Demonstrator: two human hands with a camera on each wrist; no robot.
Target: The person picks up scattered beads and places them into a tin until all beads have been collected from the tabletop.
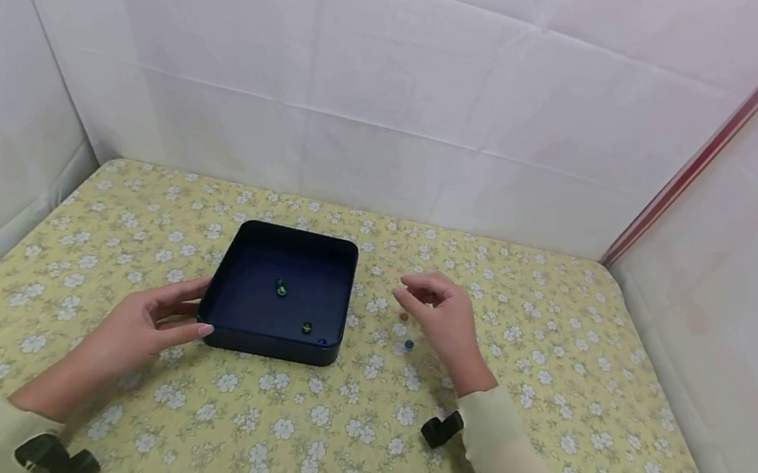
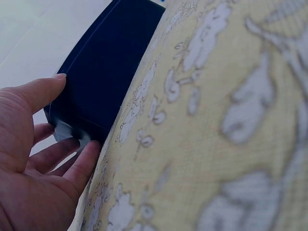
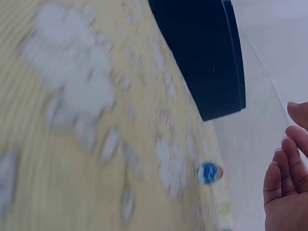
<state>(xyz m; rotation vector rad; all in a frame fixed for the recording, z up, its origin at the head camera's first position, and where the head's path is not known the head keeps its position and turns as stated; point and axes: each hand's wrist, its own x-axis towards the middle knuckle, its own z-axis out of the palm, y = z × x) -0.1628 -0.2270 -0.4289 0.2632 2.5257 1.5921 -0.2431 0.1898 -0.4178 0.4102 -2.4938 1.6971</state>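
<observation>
A dark navy square tray (image 1: 269, 345) with raised walls stands left of centre in the head view. Several small glass marbles lie inside it, among them a green marble (image 1: 307, 327) and a blue marble (image 1: 322, 341) close to the front wall. My left hand (image 1: 137, 324) holds the tray's front left corner, thumb at the front rim and fingers along the left side. My right hand (image 1: 443, 318) hovers right of the tray, fingers bent and thumb apart, with no marble visible between them. Beneath it on the cloth are an orange marble (image 1: 404, 316) and a blue marble (image 3: 208, 172).
A yellow floral cloth (image 1: 293, 434) covers the table. White sheeting (image 1: 388, 68) hangs behind and at both sides. In the right wrist view a yellow-green marble (image 3: 224, 208) lies past the blue one. Black wrist mounts (image 1: 441, 430) sit at the sleeves.
</observation>
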